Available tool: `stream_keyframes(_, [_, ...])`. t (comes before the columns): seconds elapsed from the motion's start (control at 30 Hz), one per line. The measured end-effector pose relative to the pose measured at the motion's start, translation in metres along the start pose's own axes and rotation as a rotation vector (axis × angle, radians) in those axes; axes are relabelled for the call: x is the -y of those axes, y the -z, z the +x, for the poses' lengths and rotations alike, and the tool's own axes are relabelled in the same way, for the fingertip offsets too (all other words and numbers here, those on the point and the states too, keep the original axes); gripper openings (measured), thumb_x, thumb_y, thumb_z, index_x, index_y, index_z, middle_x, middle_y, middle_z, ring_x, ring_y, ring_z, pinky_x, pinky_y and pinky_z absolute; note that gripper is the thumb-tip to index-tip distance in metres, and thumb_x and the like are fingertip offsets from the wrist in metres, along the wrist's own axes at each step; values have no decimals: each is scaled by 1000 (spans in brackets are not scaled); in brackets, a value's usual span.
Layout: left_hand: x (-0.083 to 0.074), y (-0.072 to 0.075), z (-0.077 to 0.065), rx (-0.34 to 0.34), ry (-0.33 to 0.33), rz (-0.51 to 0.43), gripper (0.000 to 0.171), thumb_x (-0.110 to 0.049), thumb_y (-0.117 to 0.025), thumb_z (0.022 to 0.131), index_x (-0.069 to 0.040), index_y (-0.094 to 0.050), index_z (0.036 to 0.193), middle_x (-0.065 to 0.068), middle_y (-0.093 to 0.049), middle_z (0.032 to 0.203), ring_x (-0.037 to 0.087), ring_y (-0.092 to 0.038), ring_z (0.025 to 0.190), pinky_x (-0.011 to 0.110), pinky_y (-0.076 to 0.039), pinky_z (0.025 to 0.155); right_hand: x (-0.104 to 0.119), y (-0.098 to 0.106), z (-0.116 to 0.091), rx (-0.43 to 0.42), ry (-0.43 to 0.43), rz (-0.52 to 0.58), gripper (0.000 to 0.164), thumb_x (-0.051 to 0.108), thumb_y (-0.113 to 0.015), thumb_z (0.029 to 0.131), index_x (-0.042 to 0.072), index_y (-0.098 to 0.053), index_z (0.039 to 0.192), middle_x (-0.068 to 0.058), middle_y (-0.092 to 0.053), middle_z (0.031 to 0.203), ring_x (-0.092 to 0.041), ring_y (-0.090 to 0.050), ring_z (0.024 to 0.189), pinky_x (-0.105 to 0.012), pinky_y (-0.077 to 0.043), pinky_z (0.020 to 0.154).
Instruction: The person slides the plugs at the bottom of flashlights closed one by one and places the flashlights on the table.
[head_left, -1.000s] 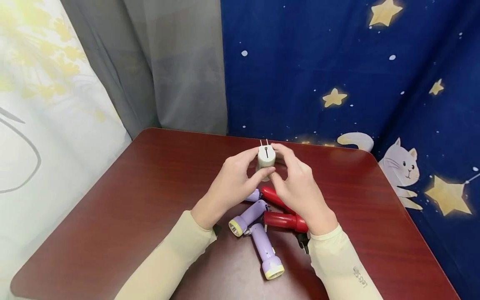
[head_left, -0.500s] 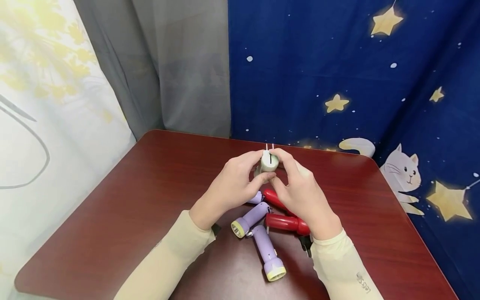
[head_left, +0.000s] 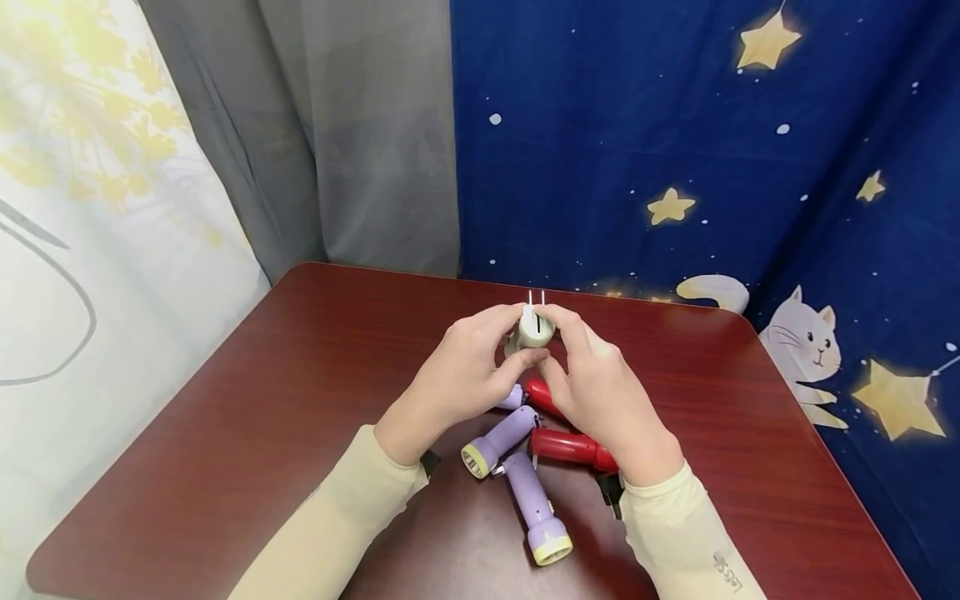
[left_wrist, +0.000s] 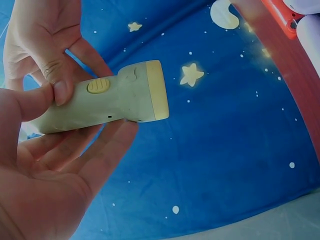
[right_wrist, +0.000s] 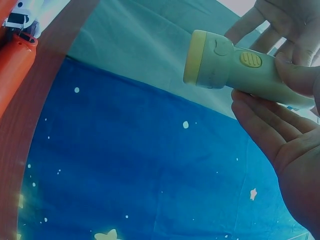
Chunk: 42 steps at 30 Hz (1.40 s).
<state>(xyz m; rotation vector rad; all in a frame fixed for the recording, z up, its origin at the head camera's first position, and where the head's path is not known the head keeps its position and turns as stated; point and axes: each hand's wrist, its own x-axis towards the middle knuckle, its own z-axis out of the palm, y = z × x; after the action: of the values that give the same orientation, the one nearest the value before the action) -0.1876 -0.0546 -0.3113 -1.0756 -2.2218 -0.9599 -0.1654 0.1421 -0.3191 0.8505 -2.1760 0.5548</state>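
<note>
Both hands hold one pale green flashlight point(head_left: 536, 331) above the table, its plug end up, with two thin metal prongs point(head_left: 536, 298) standing out beside a dark slot. My left hand point(head_left: 468, 358) grips it from the left with thumb and fingers. From the other side, my right hand point(head_left: 600, 375) grips it too, the two thumbs meeting at its near side. In the left wrist view the flashlight shows a yellow switch point(left_wrist: 98, 85) and a yellow ring point(left_wrist: 158, 90) around its head. The right wrist view shows the same switch point(right_wrist: 250, 59) between the hands.
Below the hands, several purple flashlights with yellow rims, one point(head_left: 534, 504) nearest me, lie on the dark red table point(head_left: 300, 400). Red flashlights point(head_left: 566, 446) lie beside them, partly under my right hand. A black piece point(head_left: 611, 492) sits by the right sleeve. Curtains point(head_left: 555, 167) hang behind the table.
The head view has shifted slightly. The pale green flashlight has turned a little in the fingers, so its slotted end looks different. Both hands keep their hold; the flashlights on the table have stayed put.
</note>
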Motion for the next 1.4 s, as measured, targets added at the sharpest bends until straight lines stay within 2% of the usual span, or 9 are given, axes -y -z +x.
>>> stream_keyframes(0.27, [-1, -1, 0, -10, -19, -10, 37, -17, -77, 98, -5, -66, 131, 6, -73, 115, 21, -67, 90, 26, -59, 81, -2, 1, -1, -13, 32, -22, 61, -4, -78, 88, 1, -47, 140, -22, -75, 116, -27, -72, 73, -41, -66, 74])
stream_keyframes(0.43, [-1, -3, 0, -34, -35, -13, 38, -16, -78, 97, -3, -66, 131, 8, -74, 118, 20, -69, 94, 32, -62, 87, -2, 2, -1, -18, 52, -34, 59, -5, -77, 88, 1, -48, 139, -22, -75, 114, -28, -74, 78, -43, -66, 76])
stream_keyframes(0.57, [-2, -4, -1, -42, -35, -8, 38, -16, -78, 97, -3, -66, 131, 8, -74, 118, 20, -68, 94, 32, -61, 86, -2, 3, -1, -23, 64, -34, 58, -6, -76, 88, 0, -49, 138, -22, -75, 114, -29, -75, 80, -44, -66, 78])
stream_keyframes(0.77, [-5, -4, -3, -50, -46, 13, 35, -15, -77, 98, -4, -66, 130, 6, -74, 116, 16, -65, 92, 27, -59, 84, -2, 4, -2, -32, 84, -35, 54, -5, -77, 87, -1, -51, 134, -21, -73, 114, -33, -79, 93, -45, -66, 83])
stream_keyframes(0.83, [-6, -5, -3, -51, -56, 19, 32, -15, -76, 99, -5, -67, 128, 6, -74, 114, 15, -64, 90, 27, -59, 82, -2, 4, -2, -34, 89, -40, 53, -5, -78, 86, -2, -53, 132, -20, -72, 112, -33, -79, 92, -45, -66, 83])
stream_keyframes(1.03, [-5, -7, -3, -38, -68, 11, 28, -14, -76, 99, -6, -67, 124, 5, -74, 109, 15, -65, 88, 29, -61, 83, -3, 5, -2, -56, 107, -54, 48, -3, -79, 83, -1, -58, 125, -16, -74, 98, -27, -75, 74, -42, -67, 76])
stream_keyframes(1.23, [-5, -8, -3, -38, -72, 13, 31, -14, -76, 98, -5, -67, 126, 6, -74, 113, 16, -70, 97, 29, -62, 92, -5, 3, -2, -91, 151, -42, 39, -5, -81, 82, 0, -60, 115, -17, -77, 102, -30, -80, 86, -44, -66, 81])
stream_keyframes(1.4, [-4, -9, -3, -48, -75, 10, 28, -14, -76, 98, -4, -67, 123, 6, -74, 111, 16, -68, 92, 29, -62, 87, -6, 1, -3, -105, 172, -41, 37, -9, -78, 82, -1, -59, 113, -17, -76, 102, -31, -80, 86, -44, -66, 79])
